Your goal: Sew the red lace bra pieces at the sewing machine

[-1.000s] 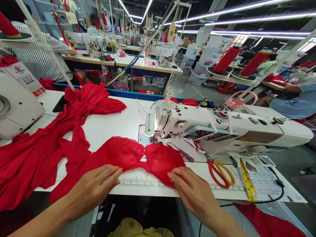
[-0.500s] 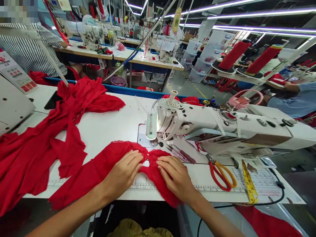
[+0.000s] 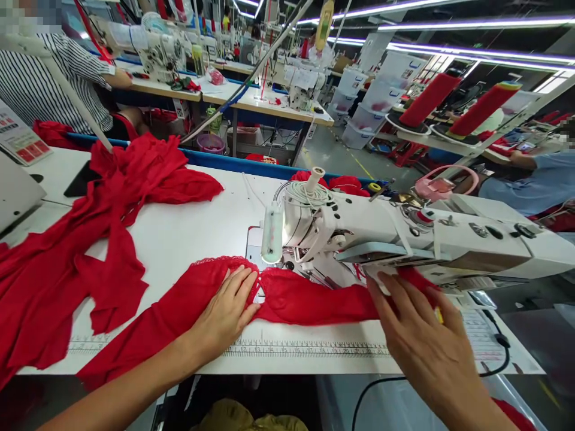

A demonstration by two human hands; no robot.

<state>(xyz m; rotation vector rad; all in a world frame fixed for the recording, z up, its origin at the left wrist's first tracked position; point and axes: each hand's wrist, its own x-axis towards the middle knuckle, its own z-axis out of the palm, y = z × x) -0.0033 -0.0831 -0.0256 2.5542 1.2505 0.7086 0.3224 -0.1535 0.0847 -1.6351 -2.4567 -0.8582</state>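
Observation:
A red lace garment piece [image 3: 309, 297] lies stretched along the front of the white sewing table [image 3: 197, 227], just before the needle of the white sewing machine [image 3: 404, 236]. My left hand [image 3: 227, 311] rests flat on its left part, fingers spread, near the needle plate. My right hand [image 3: 422, 335] is to the right with fingers extended, pressing and drawing the right end of the red piece out under the machine arm.
A heap of red fabric [image 3: 90, 239] covers the table's left side. A printed ruler strip [image 3: 287, 350] runs along the front edge. Red thread cones [image 3: 480, 108] stand at the right. A person in a striped shirt [image 3: 49, 84] works at the far left; more sewing stations stand behind.
My right hand has slid from the middle of the red piece to the right, pulling it out long and flat. It now covers the scissors. My left hand stayed near the needle plate.

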